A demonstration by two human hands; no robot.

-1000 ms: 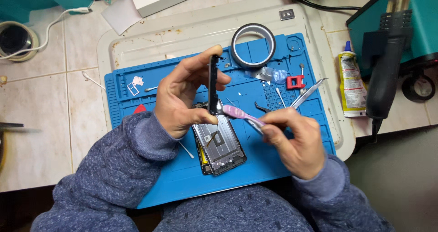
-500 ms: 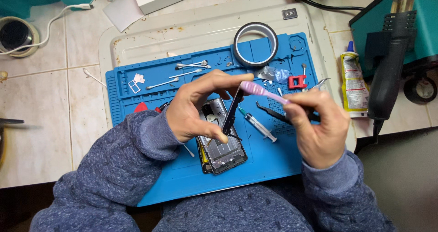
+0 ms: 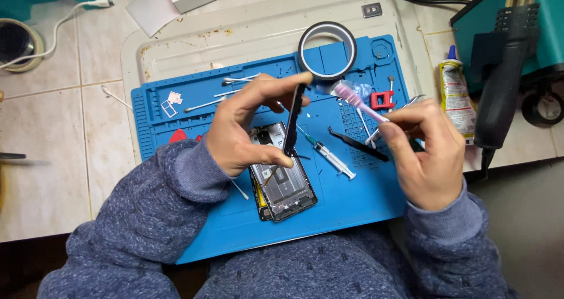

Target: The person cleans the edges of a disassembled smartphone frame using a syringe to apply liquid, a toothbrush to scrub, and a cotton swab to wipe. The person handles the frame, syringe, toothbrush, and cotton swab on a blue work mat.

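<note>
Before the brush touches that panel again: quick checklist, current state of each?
1. Left hand grips the thin dark panel edge-on, thumb below and fingers on top: ok.
2. Right hand pinches the pink brush by its handle: ok.
3. Brush head touching the panel: not ok, it sits just right of the panel's top edge.
4. Opened phone body lies flat on the blue mat, clear of both hands: ok.
5. Syringe and black tweezers lie on the mat under the working area: not ok.
6. Debris on the panel's face: cannot tell.
</note>
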